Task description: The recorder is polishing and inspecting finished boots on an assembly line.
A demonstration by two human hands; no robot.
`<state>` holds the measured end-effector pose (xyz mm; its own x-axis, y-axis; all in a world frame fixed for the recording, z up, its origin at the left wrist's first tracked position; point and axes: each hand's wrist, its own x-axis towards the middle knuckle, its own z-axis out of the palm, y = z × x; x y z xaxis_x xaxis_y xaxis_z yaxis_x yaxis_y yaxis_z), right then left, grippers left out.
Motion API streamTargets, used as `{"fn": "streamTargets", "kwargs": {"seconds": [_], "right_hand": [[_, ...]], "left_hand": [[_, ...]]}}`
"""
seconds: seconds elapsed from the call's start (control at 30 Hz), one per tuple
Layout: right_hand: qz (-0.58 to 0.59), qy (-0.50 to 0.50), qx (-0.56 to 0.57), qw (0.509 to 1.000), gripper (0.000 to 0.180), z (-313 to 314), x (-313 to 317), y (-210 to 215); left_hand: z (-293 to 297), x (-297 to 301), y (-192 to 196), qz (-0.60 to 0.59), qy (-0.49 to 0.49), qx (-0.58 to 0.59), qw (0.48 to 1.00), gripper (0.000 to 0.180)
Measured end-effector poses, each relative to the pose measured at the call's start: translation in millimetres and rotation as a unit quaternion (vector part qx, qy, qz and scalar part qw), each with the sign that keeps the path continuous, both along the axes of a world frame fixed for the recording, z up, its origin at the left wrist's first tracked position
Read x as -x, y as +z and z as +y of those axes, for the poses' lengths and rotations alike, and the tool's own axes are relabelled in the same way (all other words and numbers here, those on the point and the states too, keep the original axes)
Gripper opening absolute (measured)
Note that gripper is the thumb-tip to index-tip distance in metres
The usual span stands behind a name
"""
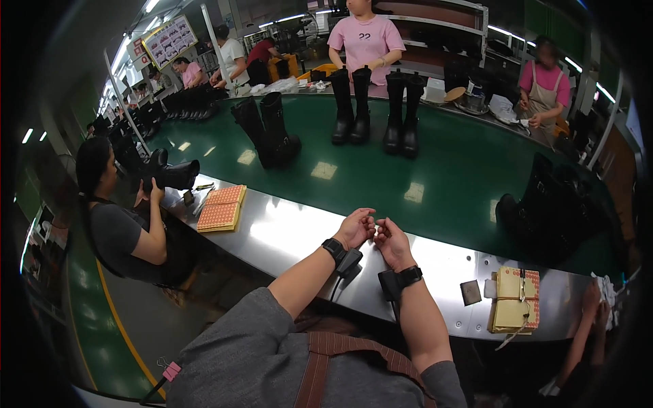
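My left hand (356,230) and my right hand (392,243) are close together above the steel ledge (292,234). The fingers of both are bent inward, with the fingertips of one near those of the other. Anything between them is too small to make out. Dark devices are strapped to both wrists. Beyond my hands runs a green conveyor belt (272,187). Black tall boots stand on it: a leaning pair (272,139) at the left, one upright pair (350,112) in the middle, another pair (403,119) beside it, and a dark group (544,204) at the right.
On the ledge lie an orange-patterned stack of cards (222,207), a yellow bundle (507,302) with a tool on it, and a dark square pad (470,293). A person at left holds a black boot (178,175). Others stand across the belt; someone's hands (593,299) are at right.
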<state>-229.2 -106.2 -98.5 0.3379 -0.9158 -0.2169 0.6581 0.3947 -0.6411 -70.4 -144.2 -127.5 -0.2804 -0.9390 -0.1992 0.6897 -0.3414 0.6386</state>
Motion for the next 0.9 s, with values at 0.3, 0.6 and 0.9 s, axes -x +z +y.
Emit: {"fn": "streamTargets", "kwargs": {"seconds": [0.3,0.6,0.9], "right_hand": [[0.01,-0.002,0.022,1.0,0.026,-3,-9,-5],[-0.011,-0.002,-0.004,1.0,0.023,-1,-5,-6],[-0.023,0.014,-0.034,0.999,0.023,-6,1,0]], "left_hand": [[6,2,8,-0.04,0.047,-0.009,0.998,0.019],[1,-4,8,0.01,-0.043,0.028,0.999,0.02],[-17,-14,13,0.028,-0.185,-0.069,0.98,0.022]]}}
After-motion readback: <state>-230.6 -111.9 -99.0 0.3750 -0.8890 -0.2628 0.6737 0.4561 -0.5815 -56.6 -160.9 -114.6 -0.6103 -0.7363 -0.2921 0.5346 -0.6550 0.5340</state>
